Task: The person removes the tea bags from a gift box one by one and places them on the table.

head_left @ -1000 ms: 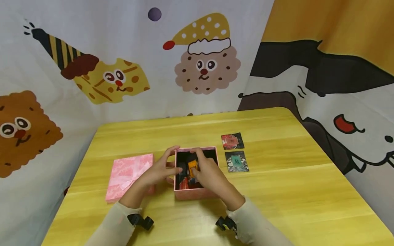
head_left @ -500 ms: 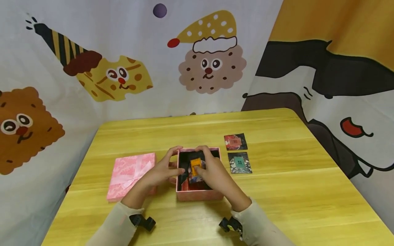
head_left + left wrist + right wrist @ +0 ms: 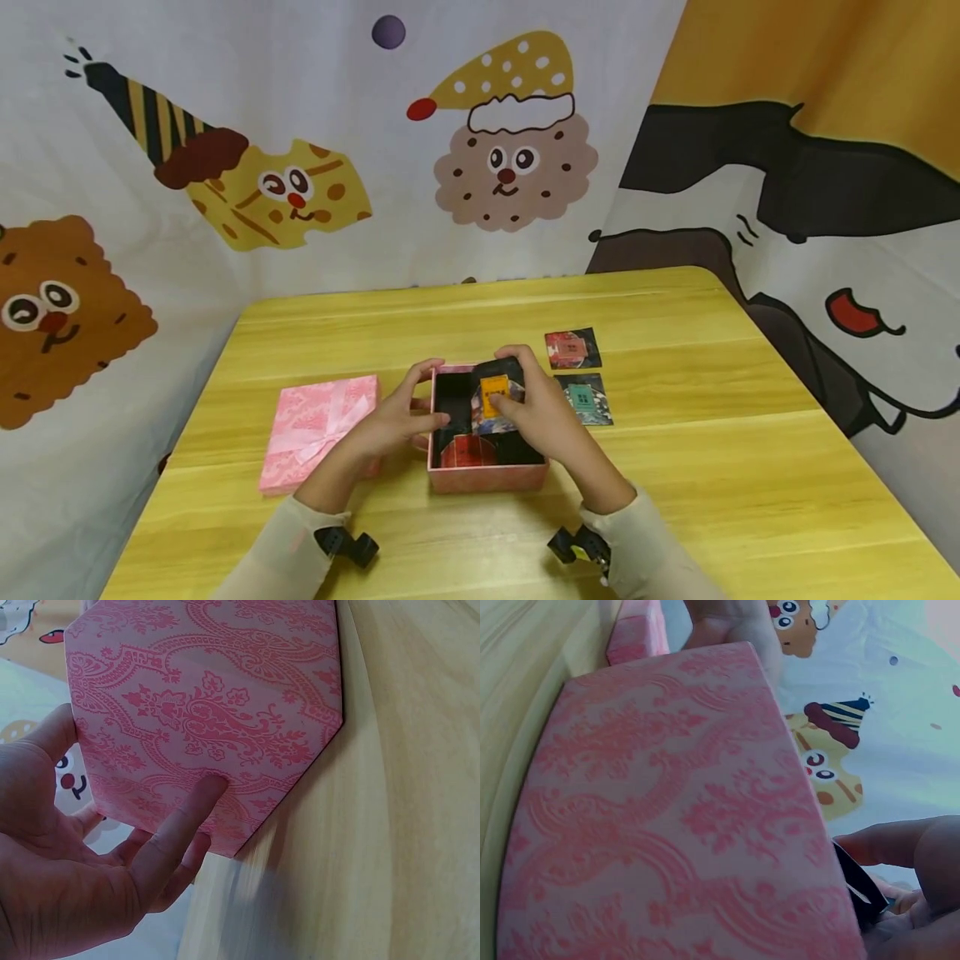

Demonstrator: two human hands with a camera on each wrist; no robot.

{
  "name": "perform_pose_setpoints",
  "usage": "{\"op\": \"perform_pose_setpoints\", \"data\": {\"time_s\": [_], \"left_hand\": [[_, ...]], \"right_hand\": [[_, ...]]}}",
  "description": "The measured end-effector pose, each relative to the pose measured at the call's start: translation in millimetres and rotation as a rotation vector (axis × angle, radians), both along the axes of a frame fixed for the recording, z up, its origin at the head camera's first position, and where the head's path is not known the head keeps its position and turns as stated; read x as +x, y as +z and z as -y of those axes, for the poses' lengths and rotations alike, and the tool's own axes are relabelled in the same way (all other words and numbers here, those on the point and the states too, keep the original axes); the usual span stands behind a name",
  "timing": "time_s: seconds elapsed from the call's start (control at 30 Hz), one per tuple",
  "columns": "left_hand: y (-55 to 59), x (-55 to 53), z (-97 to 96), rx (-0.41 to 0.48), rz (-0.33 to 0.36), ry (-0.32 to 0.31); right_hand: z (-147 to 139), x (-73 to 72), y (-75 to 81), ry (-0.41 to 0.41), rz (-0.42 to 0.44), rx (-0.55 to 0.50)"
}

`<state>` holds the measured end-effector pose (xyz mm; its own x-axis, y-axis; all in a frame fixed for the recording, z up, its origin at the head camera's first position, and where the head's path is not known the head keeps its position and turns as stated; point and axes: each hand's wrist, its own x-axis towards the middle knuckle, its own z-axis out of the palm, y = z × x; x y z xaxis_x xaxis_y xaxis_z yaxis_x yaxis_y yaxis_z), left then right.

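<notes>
A pink patterned box stands uncovered on the table, its inside dark. My left hand grips its left wall, thumb hooked over the rim and fingers along the outside. Between thumb and fingers, my right hand pinches a flat dark packet with an orange label, raised at the box's back right. From the right wrist view, the packet's black edge shows just past the rim beside the fingers. A red-patterned packet lies at the front inside the box.
The pink lid with a ribbon bow lies left of the box, close to the left forearm. Right of the box are two flat packets, one red-labelled and one green-labelled, partly behind the right hand. A cartoon-printed curtain hangs behind the table.
My right hand has lifted the orange-labelled packet from inside the box up and to the right, uncovering more of the red packet. My left hand keeps its hold on the wall.
</notes>
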<state>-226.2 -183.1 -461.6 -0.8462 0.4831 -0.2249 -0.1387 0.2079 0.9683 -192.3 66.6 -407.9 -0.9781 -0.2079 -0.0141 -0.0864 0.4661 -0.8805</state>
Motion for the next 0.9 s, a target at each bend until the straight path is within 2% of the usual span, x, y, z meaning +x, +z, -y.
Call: {"op": "perform_pose_setpoints", "data": {"time_s": [0.63,0.9], "left_hand": [[0.2,1.0,2.0,-0.037,-0.022,0.013],[0.3,2.1,1.9,-0.043,-0.026,0.018]], "right_hand": [[-48,-1.0,9.7,-0.010,0.049,-0.243],[-73,1.7,8.9,-0.050,0.074,-0.320]]}}
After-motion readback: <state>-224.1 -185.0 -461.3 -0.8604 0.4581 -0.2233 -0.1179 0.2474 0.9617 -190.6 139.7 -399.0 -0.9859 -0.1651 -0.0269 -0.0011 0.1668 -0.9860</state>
